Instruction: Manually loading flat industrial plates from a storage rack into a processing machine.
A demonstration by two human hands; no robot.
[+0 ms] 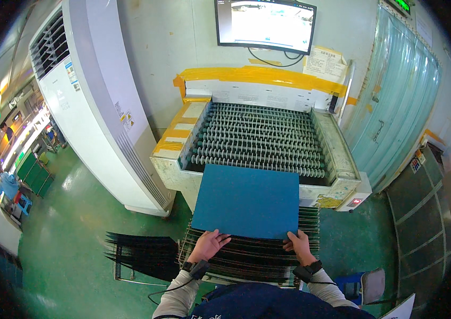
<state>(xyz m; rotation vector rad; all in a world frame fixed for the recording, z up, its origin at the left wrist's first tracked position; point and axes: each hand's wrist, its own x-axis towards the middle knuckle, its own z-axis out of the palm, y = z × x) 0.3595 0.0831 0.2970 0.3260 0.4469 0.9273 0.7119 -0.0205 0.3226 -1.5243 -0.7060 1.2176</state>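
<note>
A flat blue panel spans the space between my hands and the roller conveyor. Its far edge reaches the front of the conveyor's ridged rollers. My left hand grips the panel's near edge toward the left corner, thumb on top. At the near right corner, my right hand pinches the same edge. Beneath the panel stands a slotted rack with several thin dark panels upright in rows. The fingers under the panel are partly hidden.
Another rack of dark panels stands on the green floor at left. A tall white air conditioner flanks the conveyor. A monitor hangs above. On the right are a blue-green door and a stool. People work far left.
</note>
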